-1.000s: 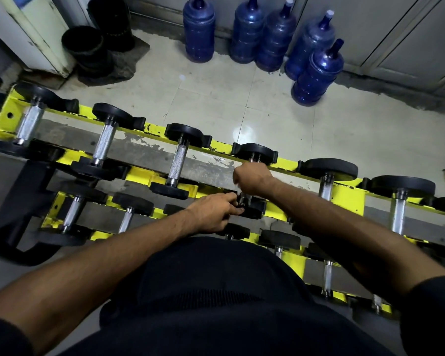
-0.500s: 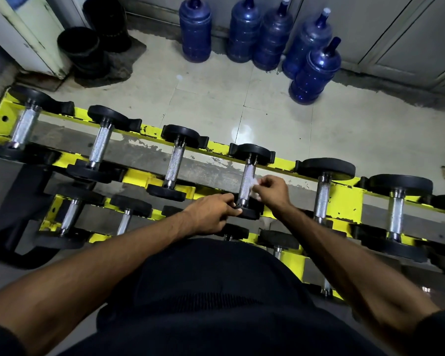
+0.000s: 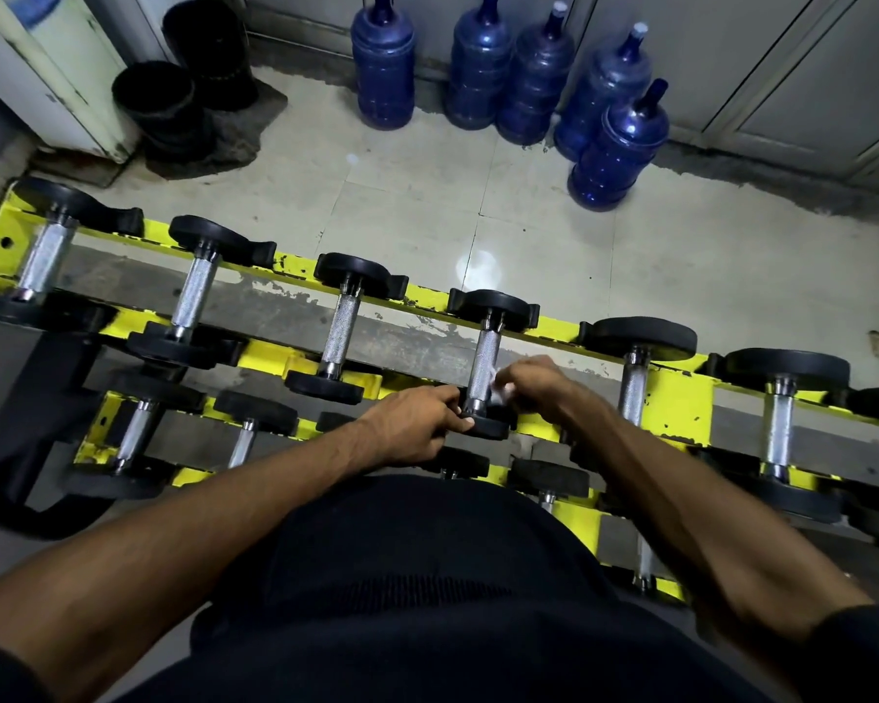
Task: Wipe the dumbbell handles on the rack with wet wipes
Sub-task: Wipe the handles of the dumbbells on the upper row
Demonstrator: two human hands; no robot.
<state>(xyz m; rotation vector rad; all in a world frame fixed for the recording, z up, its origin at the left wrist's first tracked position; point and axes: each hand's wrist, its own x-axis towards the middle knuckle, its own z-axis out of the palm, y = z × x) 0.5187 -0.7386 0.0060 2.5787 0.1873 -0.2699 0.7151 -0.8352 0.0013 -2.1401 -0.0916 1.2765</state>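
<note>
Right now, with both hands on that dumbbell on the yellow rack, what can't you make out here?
Head view only:
- White wet wipe: the right hand pinches it and covers most; only a scrap shows.
- Knurled steel dumbbell handle: near end hidden by fingers; the left hand grips that end.
- Lower-tier dumbbells: largely behind the dark-clothed torso.
- Yellow steel rack: right end cut off by the frame edge.
</note>
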